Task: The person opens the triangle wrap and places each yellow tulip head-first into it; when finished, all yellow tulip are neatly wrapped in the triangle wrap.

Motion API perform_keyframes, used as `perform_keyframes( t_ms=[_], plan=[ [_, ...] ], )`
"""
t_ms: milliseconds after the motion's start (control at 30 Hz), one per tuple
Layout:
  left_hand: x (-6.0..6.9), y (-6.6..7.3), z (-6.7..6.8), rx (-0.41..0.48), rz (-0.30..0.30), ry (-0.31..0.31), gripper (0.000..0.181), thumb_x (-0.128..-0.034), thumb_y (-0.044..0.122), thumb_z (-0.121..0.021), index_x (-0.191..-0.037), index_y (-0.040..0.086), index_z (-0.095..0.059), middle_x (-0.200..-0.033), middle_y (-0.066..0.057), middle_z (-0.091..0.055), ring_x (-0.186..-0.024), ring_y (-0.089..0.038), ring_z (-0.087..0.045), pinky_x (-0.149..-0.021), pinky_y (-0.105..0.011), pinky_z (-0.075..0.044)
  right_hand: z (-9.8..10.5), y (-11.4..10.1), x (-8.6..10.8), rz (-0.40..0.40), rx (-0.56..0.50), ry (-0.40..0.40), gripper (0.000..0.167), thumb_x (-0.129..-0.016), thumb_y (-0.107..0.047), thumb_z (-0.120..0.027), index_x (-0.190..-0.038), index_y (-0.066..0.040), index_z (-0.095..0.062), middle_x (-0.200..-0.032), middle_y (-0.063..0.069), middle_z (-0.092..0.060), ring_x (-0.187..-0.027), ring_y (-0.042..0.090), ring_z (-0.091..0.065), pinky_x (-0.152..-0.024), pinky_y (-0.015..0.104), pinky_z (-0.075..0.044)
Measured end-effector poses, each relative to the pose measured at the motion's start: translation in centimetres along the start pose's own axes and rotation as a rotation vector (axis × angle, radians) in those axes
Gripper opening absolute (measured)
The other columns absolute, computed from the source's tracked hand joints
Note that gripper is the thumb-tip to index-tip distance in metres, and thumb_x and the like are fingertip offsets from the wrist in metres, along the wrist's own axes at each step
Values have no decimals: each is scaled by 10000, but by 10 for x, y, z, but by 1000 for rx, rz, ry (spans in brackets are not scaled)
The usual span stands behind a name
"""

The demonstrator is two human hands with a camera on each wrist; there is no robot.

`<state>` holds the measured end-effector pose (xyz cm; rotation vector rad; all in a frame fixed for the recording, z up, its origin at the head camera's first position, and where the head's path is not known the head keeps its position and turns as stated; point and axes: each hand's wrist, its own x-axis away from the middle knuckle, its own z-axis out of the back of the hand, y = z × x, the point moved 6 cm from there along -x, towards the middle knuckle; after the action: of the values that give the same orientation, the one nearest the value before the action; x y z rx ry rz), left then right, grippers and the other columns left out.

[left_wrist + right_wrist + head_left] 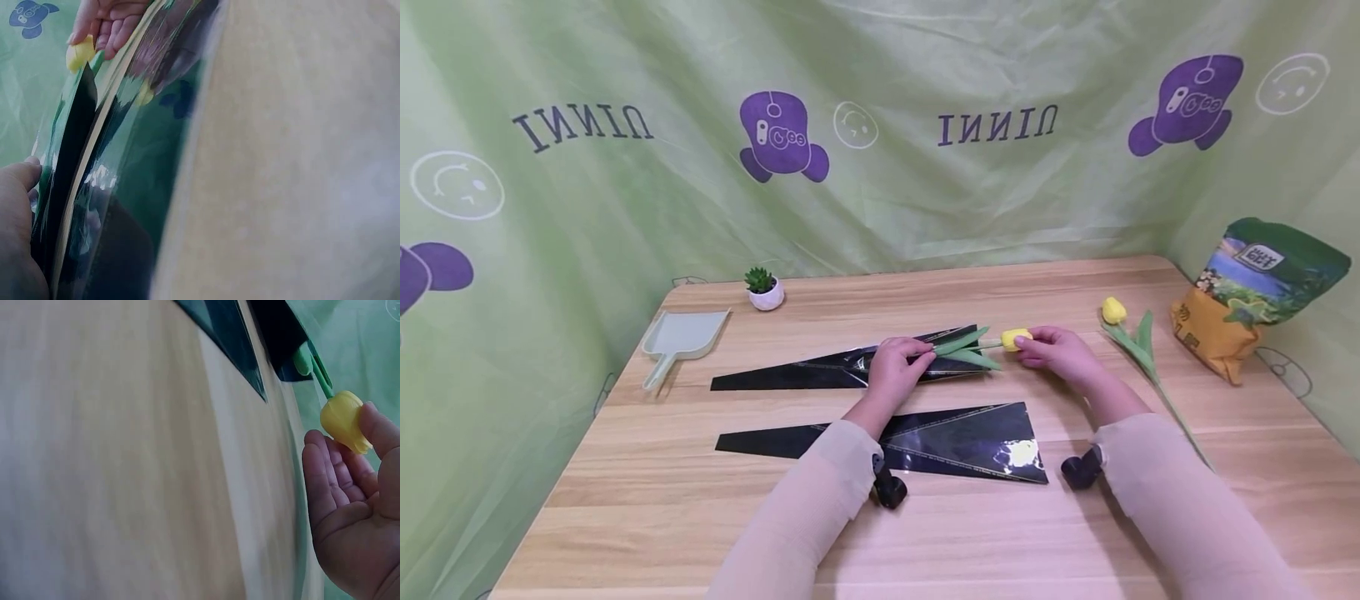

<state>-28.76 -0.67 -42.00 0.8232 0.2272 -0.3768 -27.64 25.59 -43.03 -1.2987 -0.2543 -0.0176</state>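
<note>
A yellow tulip [1017, 339] lies over the wide end of the upper black sleeve [820, 372], its green leaves [966, 343] spread above the film. My right hand [1063, 354] pinches the tulip's head between thumb and fingers; the right wrist view shows the thumb on the yellow bloom [344, 422]. My left hand [895, 371] holds the stem and leaf base with thumb and fingertips, over the middle of that sleeve. In the left wrist view my left hand [19, 225] is at the sleeve's edge, its fingertips partly hidden.
A second black sleeve [962, 442] lies nearer, below my left forearm. Another yellow tulip [1113, 311] lies to the right, beside a green and orange bag [1255, 287]. A dustpan [683, 335] and a small potted plant [765, 292] are at the back left.
</note>
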Motion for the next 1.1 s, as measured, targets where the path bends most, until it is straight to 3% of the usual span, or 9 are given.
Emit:
perform_keyframes(
  t_ms=[100,167,267,367,467,633,867,1100],
  plan=[
    [0,2,-1,3,5,-7,195,-903,239,-703,-1054,138,-775,-1100,-31,-743,-1112,-235,-634,-1010,-374,-476,-7,1,-4,7,-56,-1,633,-964,-234,-627,-1387,148,-351,-944,-128,-671,-880,-12,-680,-853,166,-556],
    [-1,3,-3,6,5,-17,197,-905,242,-700,-1058,142,-773,-1107,-25,-741,-1118,-230,-631,-1013,-370,-474,-9,-1,-5,17,-71,-1,643,-966,-209,-624,-1422,132,-325,-943,-127,-655,-871,-5,-683,-840,168,-561],
    [-3,5,-5,-3,0,-24,201,-910,252,-693,-1066,153,-771,-1117,-10,-739,-1124,-217,-631,-1016,-357,-474,-12,-4,-4,32,-43,-16,632,-965,-183,-621,-1458,83,-327,-1063,53,-681,-868,3,-682,-830,182,-569],
    [-3,5,-5,-11,-8,-18,200,-909,254,-693,-1062,154,-773,-1110,-11,-741,-1119,-217,-635,-1009,-350,-479,-15,-6,-4,35,28,-58,596,-962,-144,-617,-1455,66,-356,-1250,277,-607,-887,-5,-669,-837,193,-571],
    [-2,4,-4,-17,1,-14,200,-905,255,-697,-1060,155,-774,-1105,-11,-742,-1116,-218,-635,-1006,-350,-481,-19,-7,-5,25,65,-105,577,-956,-89,-606,-1449,79,-357,-1345,341,-527,-902,-22,-653,-839,190,-569],
    [-2,2,-2,-18,6,-15,204,-907,258,-696,-1065,152,-772,-1108,-12,-742,-1119,-221,-635,-1011,-349,-478,-25,-10,-8,20,91,-132,550,-949,-70,-608,-1414,114,-380,-1265,302,-601,-884,-6,-655,-814,188,-574],
    [0,-1,-1,-3,30,-19,205,-903,259,-701,-1068,159,-771,-1119,-20,-738,-1125,-219,-632,-1015,-350,-477,-34,-16,-15,31,197,-125,494,-946,-135,-640,-1365,81,-490,-1009,61,-651,-785,24,-616,-727,171,-556],
    [0,-6,-1,27,52,-17,204,-907,266,-700,-1072,169,-770,-1121,-14,-739,-1125,-208,-634,-1027,-339,-469,-37,-19,-18,14,225,-126,493,-944,-111,-637,-1377,72,-486,-1101,143,-658,-813,17,-625,-745,178,-562]
  ],
)
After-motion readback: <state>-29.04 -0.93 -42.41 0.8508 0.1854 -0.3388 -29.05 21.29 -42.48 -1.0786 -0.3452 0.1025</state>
